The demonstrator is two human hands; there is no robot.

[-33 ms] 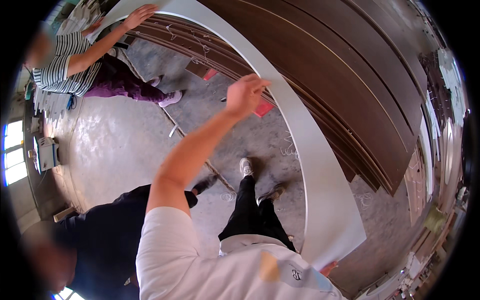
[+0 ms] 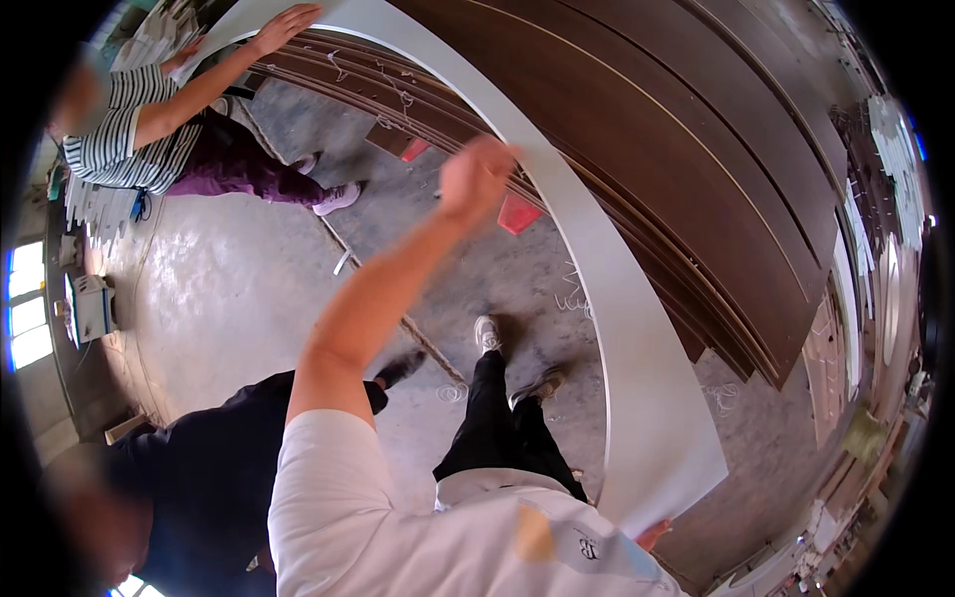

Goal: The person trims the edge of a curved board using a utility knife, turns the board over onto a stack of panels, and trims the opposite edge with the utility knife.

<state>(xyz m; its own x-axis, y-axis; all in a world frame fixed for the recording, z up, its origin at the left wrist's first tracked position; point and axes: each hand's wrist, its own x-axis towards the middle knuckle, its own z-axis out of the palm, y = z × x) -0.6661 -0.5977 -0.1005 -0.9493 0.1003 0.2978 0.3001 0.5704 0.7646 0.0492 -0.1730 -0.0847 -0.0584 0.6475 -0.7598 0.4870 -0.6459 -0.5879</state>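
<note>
A long, narrow white panel point(image 2: 652, 398) runs in a curve from the far left to my right side, partly over a stack of brown boards. My right hand point(image 2: 654, 534) grips its near end from the edge; most of its fingers are hidden behind the panel. My left hand point(image 2: 477, 182) is raised at the panel's left edge, and its fingertips are smeared by motion. Whether they touch the panel cannot be told. At the far end, a co-worker in a striped shirt rests a hand point(image 2: 288, 28) on the same panel.
The stack of brown boards point(image 2: 686, 169) fills the right side. Another person in dark clothing point(image 2: 214, 468) is close on my left. A red piece point(image 2: 518, 213) and loose strings point(image 2: 572, 297) lie on the concrete floor point(image 2: 249, 269). White strips point(image 2: 900, 169) stand at far right.
My left hand has shifted slightly left and up along the panel's edge, and is more blurred. The co-worker's hand has slid slightly right. My right hand stays put.
</note>
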